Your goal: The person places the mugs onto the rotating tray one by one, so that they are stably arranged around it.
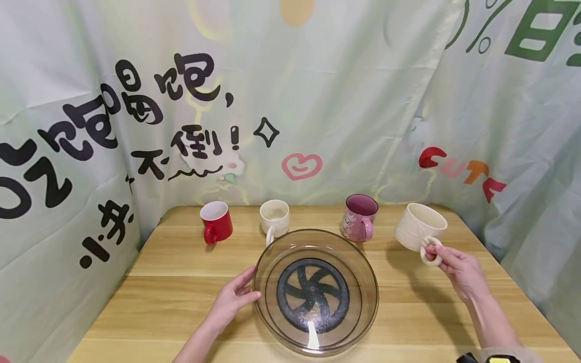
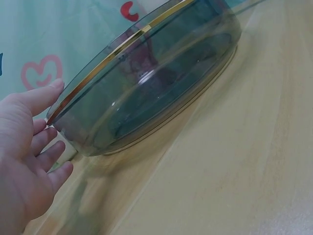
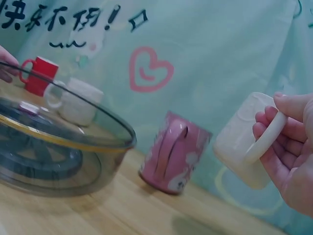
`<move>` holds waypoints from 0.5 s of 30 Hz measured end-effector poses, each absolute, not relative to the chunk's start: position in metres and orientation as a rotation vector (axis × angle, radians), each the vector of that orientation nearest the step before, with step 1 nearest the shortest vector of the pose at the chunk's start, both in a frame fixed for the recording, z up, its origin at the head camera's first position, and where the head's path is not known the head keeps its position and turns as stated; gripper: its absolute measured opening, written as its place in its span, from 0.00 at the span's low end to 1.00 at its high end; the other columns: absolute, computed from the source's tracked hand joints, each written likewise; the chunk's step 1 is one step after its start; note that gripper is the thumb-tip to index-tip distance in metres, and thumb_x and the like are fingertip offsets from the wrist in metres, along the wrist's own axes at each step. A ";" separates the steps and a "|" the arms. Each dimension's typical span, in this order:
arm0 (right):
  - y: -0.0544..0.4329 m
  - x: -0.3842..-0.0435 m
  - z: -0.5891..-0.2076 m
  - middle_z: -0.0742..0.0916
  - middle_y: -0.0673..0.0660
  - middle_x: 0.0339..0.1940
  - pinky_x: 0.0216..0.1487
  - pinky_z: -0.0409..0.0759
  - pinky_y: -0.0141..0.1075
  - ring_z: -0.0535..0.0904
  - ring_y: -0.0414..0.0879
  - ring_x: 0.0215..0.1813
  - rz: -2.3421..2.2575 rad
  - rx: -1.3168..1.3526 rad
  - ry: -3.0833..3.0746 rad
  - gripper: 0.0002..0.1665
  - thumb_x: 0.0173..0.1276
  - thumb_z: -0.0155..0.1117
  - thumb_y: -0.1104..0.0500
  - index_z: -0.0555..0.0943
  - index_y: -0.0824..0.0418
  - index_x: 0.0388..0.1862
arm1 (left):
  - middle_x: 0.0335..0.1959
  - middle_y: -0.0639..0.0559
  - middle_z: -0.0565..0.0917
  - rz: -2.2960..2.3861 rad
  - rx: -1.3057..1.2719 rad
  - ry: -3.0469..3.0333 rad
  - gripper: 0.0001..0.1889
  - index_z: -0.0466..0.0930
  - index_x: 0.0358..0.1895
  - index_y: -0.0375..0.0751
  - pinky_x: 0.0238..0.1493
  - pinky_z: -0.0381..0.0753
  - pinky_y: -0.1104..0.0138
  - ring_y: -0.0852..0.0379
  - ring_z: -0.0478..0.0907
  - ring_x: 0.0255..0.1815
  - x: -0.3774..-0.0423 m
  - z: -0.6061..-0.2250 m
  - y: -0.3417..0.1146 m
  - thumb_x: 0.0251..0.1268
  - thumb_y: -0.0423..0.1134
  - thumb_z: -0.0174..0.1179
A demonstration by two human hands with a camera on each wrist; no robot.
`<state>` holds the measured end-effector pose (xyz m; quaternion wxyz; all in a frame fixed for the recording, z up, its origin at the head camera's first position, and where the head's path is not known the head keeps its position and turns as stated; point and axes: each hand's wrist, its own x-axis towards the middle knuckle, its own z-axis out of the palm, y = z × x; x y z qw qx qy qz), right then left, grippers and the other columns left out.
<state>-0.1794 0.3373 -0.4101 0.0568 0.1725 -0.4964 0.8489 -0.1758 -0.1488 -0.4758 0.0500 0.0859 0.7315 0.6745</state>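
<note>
A cream mug hangs tilted above the right side of the table, its shadow falling below. My right hand grips it by the ring handle, the fingers passing through the loop in the right wrist view. At the centre sits a clear brown-tinted bowl with a dark pinwheel-like disc showing at its bottom. My left hand holds the bowl's left rim, thumb over the edge and fingers outside. Just left of the lifted mug stands a pink mug with a white floral pattern.
Behind the bowl stand a red mug with a white inside and a white mug, the latter close to the bowl's rim. The wooden table ends at a printed cloth curtain at the back and sides.
</note>
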 end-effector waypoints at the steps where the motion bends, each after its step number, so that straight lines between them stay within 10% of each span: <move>1: 0.336 -0.177 -0.408 0.87 0.59 0.37 0.44 0.79 0.28 0.83 0.43 0.42 2.568 0.545 -1.502 0.21 0.71 0.39 0.74 0.84 0.71 0.39 | 0.65 0.35 0.65 2.055 0.262 2.220 0.33 0.62 0.65 0.29 0.65 0.61 0.54 0.41 0.61 0.66 -0.176 -0.476 -0.149 0.55 0.27 0.63; 15: 0.294 -0.160 -0.379 0.87 0.59 0.37 0.45 0.79 0.29 0.83 0.43 0.42 2.526 0.774 -1.580 0.21 0.71 0.38 0.76 0.83 0.71 0.41 | 0.62 0.32 0.68 2.089 0.248 2.226 0.31 0.64 0.62 0.24 0.62 0.66 0.58 0.39 0.66 0.62 -0.175 -0.475 -0.147 0.54 0.25 0.63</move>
